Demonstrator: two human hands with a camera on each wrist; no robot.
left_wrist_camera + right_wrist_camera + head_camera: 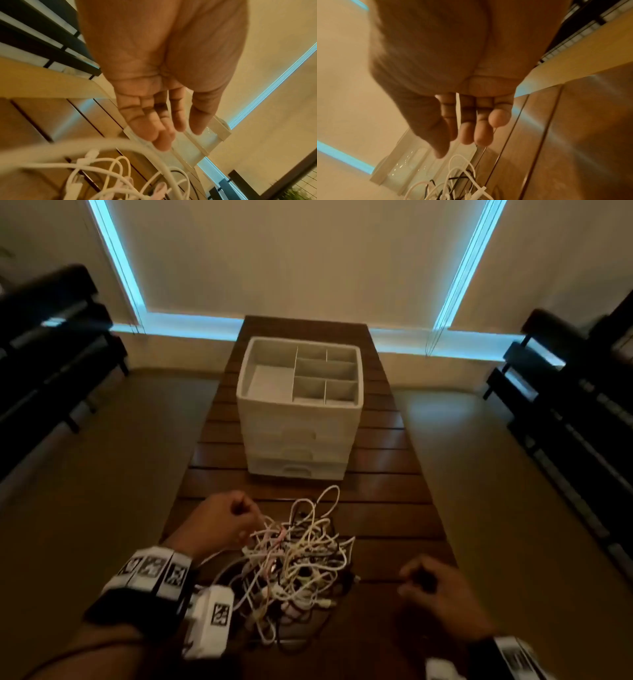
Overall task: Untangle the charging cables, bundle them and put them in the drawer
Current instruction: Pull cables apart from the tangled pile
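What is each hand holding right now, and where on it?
Nothing. The left hand reaches over the cable tangle with fingers loosely extended and empty; the right hand hangs beside the tangle, also empty.

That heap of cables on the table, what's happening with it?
A person is starting to sort a tangled pile of charging cables on a wooden table. The left hand reaches into the pile's edge; the right hand hovers beside it, holding nothing. The white drawer unit stands behind, drawers closed. Nothing is bundled yet.
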